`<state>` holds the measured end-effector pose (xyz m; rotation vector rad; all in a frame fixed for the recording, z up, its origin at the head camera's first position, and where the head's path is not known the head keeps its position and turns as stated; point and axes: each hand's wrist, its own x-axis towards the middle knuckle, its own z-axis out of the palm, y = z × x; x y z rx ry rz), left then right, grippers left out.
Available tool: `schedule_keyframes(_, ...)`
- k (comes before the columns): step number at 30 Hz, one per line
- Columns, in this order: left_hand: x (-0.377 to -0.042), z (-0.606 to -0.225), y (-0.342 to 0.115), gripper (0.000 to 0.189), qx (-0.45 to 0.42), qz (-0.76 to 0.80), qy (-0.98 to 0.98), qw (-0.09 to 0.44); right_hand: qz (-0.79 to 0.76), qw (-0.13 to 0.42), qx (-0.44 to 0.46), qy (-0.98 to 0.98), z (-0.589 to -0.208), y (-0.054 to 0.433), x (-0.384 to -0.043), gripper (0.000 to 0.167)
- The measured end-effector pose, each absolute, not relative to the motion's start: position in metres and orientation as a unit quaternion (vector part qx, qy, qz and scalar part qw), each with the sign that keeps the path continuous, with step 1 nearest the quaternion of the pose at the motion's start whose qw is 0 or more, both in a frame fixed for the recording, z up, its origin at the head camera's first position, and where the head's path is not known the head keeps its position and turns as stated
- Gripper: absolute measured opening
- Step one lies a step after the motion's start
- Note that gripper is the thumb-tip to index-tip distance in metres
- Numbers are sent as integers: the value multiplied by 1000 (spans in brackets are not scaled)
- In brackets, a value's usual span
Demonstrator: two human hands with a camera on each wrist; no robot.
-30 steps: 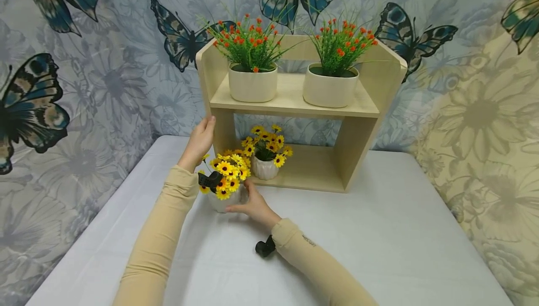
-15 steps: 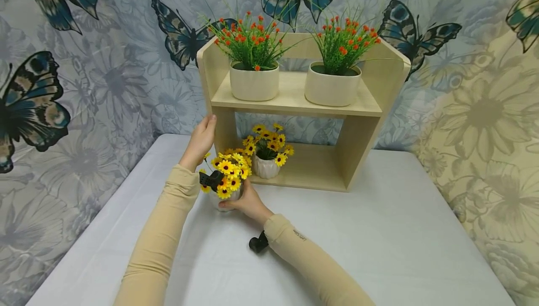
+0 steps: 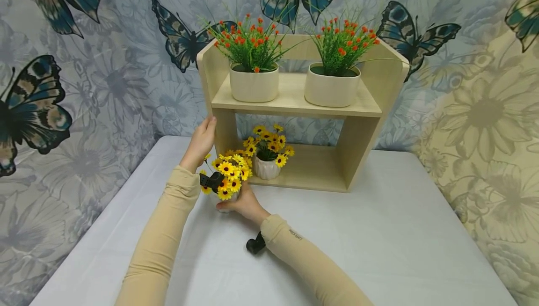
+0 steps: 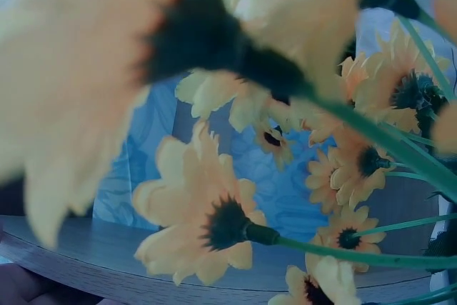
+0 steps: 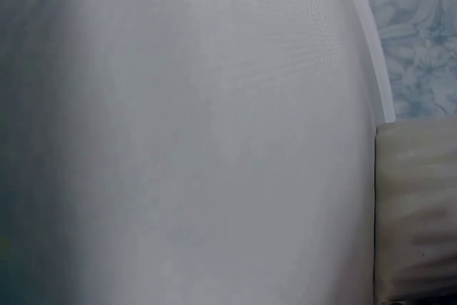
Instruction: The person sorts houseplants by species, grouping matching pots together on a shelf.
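A potted plant with yellow, dark-centred flowers stands on the table in front of the shelf's lower left corner. My right hand grips its white pot, thumb toward the front; much of the pot is hidden behind the hand. My left hand rests against the left side of the pale wooden shelf, fingers pointing up along the panel. In the left wrist view, large yellow blooms fill the foreground over the shelf edge. The right wrist view holds mostly blurred white tablecloth.
On the lower shelf, at the left, sits another yellow-flowered plant in a ribbed white pot. Two cream pots with red-flowered grass stand on the upper shelf. A white cloth covers the table. Butterfly-printed fabric hangs behind.
My right hand has moved a little left and its fingers and thumb have closed round the white pot. The left hand stays at the shelf's side.
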<state>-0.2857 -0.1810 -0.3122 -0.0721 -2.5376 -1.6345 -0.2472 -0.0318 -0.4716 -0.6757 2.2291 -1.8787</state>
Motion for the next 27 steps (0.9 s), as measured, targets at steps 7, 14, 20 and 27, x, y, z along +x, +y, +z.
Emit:
schedule_keyframes(7,-286,-313,-181,69,-24,-541,-839,62,-637,61,-240,730,-469,-34,-243,85)
schedule_keyframes(14,-286,-314,-181,70,-21,-540,-839,65,-656,24,-267,706,-450,-33,-229,83)
schedule_keyframes(20,-286,-314,-181,70,-22,-538,-840,70,-647,12,-247,721,-445,-37,-224,86)
schedule_keyframes(27,-285,-316,-180,72,-22,-542,-837,72,-642,7,-228,732,-463,-41,-233,88)
